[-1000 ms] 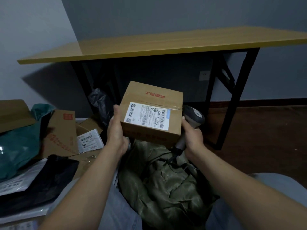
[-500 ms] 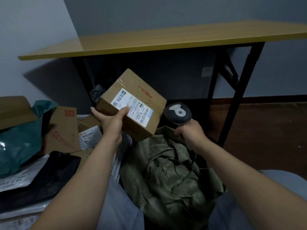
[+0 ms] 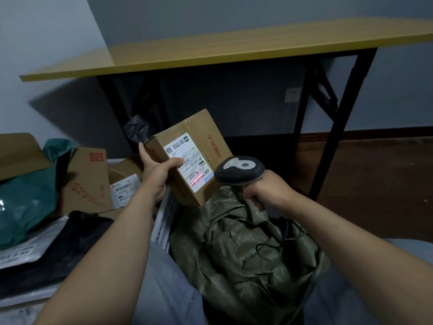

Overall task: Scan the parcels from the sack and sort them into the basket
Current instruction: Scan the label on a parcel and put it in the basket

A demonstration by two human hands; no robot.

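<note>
Left hand (image 3: 155, 174) gripping cardboard parcel (image 3: 189, 158), right hand (image 3: 267, 191) aiming scanner (image 3: 239, 171), red line on label (image 3: 188, 161)

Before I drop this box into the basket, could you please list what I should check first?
1. The left hand grips the box: ok.
2. The right hand holds the scanner, aimed at the label: ok.
3. The red scan line lies on the barcode: ok.
4. Scan registered: cannot tell.
5. Room left in the basket: cannot tell.
</note>
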